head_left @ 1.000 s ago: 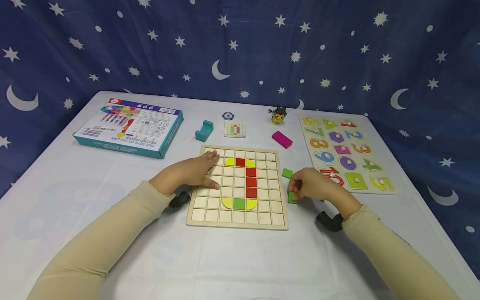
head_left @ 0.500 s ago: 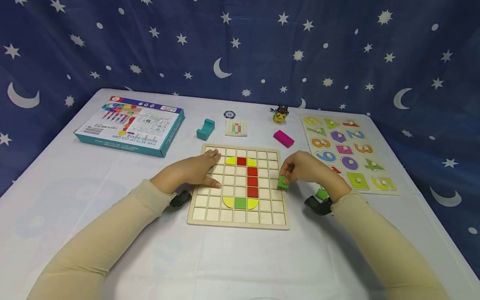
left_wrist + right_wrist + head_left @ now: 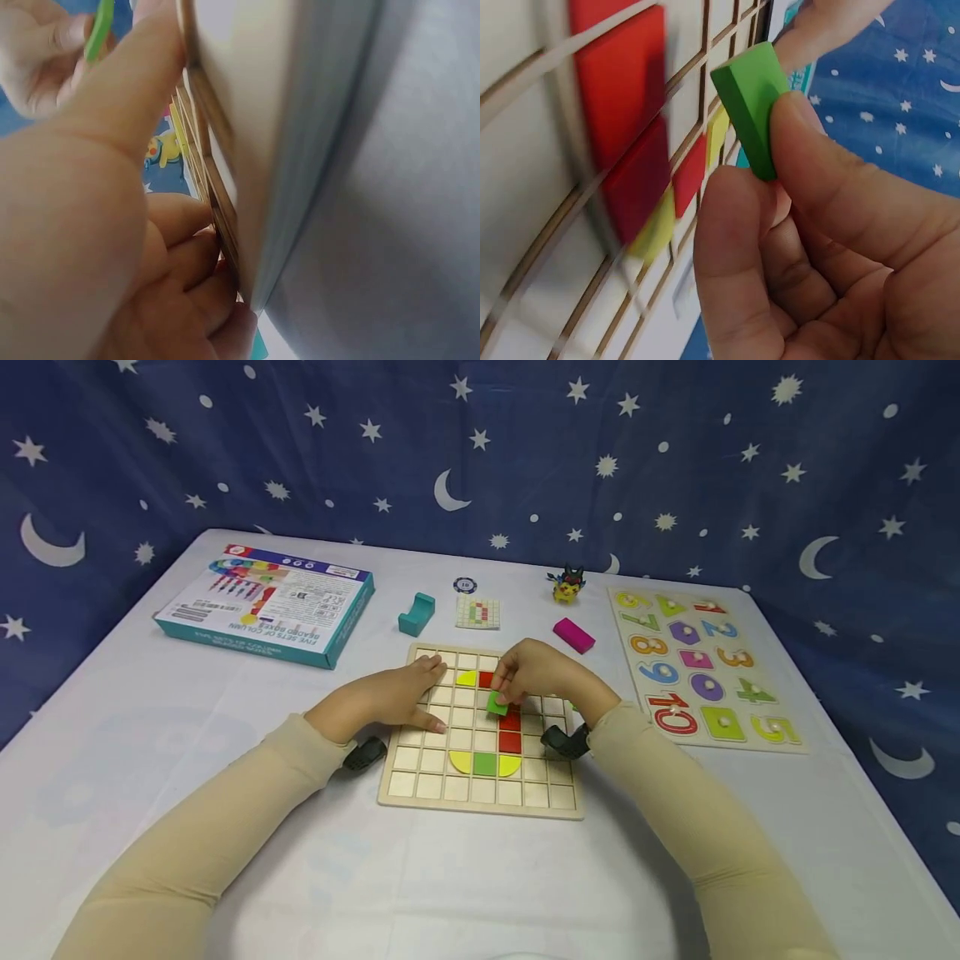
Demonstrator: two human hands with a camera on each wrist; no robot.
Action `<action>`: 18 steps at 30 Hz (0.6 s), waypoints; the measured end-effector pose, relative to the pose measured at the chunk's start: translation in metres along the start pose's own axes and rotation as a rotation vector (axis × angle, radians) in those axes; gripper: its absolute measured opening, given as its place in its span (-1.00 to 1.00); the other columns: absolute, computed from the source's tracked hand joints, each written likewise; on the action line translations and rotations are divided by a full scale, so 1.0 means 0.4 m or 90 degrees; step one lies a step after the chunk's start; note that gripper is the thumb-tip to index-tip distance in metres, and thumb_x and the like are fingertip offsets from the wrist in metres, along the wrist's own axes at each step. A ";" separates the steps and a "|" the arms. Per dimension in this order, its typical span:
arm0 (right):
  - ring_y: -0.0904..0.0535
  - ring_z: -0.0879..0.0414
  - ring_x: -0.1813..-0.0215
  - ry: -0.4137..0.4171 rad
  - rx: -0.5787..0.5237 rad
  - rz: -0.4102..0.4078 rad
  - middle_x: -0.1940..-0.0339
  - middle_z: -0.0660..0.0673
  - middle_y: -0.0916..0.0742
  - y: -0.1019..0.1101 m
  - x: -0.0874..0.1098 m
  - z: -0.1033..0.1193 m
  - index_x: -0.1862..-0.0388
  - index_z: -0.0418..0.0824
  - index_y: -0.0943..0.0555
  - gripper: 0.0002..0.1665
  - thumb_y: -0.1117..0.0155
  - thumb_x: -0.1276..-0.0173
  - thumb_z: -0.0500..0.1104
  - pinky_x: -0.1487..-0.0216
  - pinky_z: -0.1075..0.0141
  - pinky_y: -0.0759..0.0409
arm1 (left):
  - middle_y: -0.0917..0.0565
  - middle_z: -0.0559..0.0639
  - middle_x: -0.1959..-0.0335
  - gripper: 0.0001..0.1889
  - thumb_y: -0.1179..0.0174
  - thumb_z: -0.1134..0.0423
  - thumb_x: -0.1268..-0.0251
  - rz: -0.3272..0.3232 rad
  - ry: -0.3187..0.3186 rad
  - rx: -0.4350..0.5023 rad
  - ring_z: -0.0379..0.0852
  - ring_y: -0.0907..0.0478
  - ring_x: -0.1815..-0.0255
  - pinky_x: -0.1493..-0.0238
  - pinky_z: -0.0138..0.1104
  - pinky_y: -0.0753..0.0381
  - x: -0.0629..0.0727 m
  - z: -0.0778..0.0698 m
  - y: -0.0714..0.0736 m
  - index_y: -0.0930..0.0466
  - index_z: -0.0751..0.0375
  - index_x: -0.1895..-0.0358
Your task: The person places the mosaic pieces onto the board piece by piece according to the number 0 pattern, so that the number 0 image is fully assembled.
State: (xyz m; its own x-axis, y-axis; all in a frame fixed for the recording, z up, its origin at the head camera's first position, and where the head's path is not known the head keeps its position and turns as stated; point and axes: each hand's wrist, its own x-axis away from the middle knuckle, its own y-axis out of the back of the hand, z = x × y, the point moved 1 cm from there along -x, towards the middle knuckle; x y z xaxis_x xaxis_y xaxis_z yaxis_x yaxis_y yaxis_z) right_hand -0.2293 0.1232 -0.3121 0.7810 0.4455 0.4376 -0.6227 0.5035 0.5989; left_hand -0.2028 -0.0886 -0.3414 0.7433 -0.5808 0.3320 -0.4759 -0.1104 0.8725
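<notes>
My left hand (image 3: 386, 695) rests on the left side of a wooden grid board (image 3: 480, 810), fingers spread. Over the board's upper middle, my right hand (image 3: 542, 670) pinches a green square tile (image 3: 496, 702) between thumb and fingers; the right wrist view shows this green tile (image 3: 754, 105) tilted and apart from the board. Red square tiles (image 3: 510, 742) form a column in the grid. Below them lie a green tile (image 3: 484, 765) and yellow rounded tiles (image 3: 461, 762). Another yellow tile (image 3: 466, 677) sits at the top; the right hand hides part of that row.
Behind the board lie a small grid pattern card (image 3: 477, 613), a chip (image 3: 465, 585), a teal block (image 3: 416, 615), a magenta block (image 3: 574, 635) and a yellow figurine (image 3: 566, 586). A teal box (image 3: 262, 604) lies at left, a number puzzle board (image 3: 705, 668) at right.
My right hand has lifted a green tile from the table right of the board and carried it left over the grid. The left hand stays on the board.
</notes>
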 end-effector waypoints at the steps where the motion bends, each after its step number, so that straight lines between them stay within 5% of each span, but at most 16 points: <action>1: -0.47 0.18 0.51 -0.001 -0.001 0.002 0.59 -0.03 -0.59 -0.006 -0.010 0.007 0.38 -0.32 -0.62 -0.88 -0.36 -0.07 -0.37 0.36 0.33 -0.55 | 0.15 0.23 -0.48 0.03 -0.18 -0.19 -0.09 0.001 0.001 -0.001 0.13 0.22 -0.49 -0.43 -0.04 0.04 0.000 -0.001 0.000 0.14 0.37 -0.44; 18: -0.45 0.21 0.52 0.033 0.088 0.006 0.56 0.00 -0.60 -0.042 -0.106 0.055 0.33 -0.31 -0.66 -0.89 -0.35 -0.13 -0.31 0.45 0.44 -0.48 | 0.17 0.23 -0.48 0.03 -0.17 -0.20 -0.09 0.011 0.007 -0.006 0.15 0.23 -0.49 -0.43 -0.03 0.05 -0.001 0.001 0.003 0.14 0.38 -0.43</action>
State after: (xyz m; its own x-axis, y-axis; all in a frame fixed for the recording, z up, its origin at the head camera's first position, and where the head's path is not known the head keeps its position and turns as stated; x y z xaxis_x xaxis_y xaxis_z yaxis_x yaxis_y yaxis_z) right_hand -0.2512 0.0797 -0.3260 0.7696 0.4896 0.4099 -0.6146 0.3939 0.6834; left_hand -0.2037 -0.0888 -0.3406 0.7396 -0.5742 0.3511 -0.4846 -0.0923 0.8699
